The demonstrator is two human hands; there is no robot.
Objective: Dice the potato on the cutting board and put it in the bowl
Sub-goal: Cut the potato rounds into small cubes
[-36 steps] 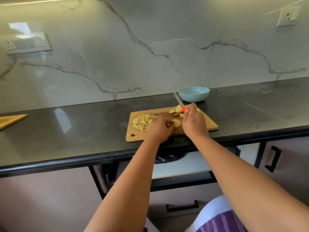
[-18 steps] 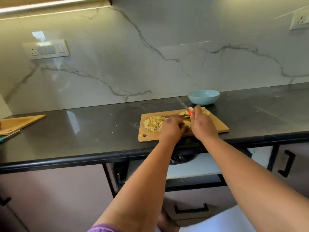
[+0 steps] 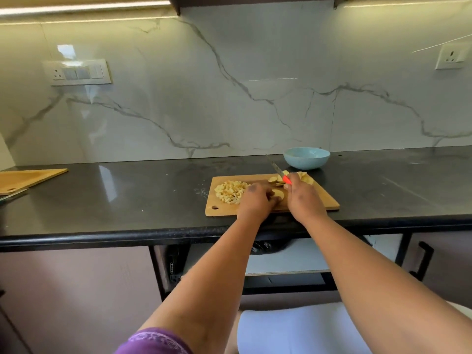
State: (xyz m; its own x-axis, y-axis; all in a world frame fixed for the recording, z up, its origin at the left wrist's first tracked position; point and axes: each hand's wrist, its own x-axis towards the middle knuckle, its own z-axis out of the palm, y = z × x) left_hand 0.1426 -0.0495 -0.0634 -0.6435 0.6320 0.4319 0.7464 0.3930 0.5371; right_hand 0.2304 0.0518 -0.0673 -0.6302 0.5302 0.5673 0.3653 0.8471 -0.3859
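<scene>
Cutting board: diced potato heaped left, clear of the blade. Left hand pins a slice; right hand grips knife. Bowl waits behind.

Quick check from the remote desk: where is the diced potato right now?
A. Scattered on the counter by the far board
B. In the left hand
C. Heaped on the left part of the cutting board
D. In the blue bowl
C: the diced potato sits heaped on the left part of the cutting board, while the bowl behind the board shows no pieces.
</scene>
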